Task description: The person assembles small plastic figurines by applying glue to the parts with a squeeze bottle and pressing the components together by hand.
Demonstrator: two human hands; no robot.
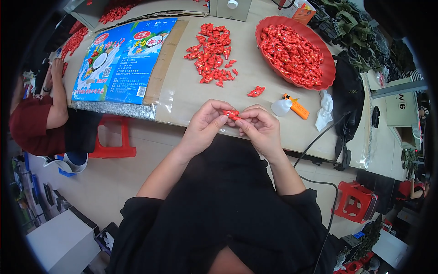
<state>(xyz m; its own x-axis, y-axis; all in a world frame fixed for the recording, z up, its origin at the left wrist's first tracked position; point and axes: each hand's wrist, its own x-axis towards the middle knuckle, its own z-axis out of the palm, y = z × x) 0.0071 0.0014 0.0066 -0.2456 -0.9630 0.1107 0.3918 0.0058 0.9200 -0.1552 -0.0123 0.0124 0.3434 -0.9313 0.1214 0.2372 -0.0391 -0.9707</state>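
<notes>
Small red piece [231, 114]: was pinched by the fingertips of both the left hand [204, 124] and the right hand [262, 129], near the table's near edge, its outline partly hidden by thumbs and fingers. All around the hands, saw a room darkened at its borders, with clutter too small and warped to name. Below and left, glimpsed a pale tiled floor [153, 157], largely blocked by black clothing. Ahead, saw a beige table [175, 102], cut off in the distance. Far left, noticed a co-worker [39, 125] in dark red, head hard to make out, beside a red stool [114, 137] partly covered by the table. Ahead-left, saw a flat blue printed cardboard sheet [123, 68]; ahead-right, a red bowl [331, 81] with its bottom buried under red pieces [294, 55]. Rightward, saw a black bag [350, 98], contents hidden. Straight ahead, found a loose pile [212, 51], too overlapped to count. Just right, saw crumpled white tissue [325, 110] and an orange tool [299, 109], partly covered by a white object [281, 108], kind unclear.
</notes>
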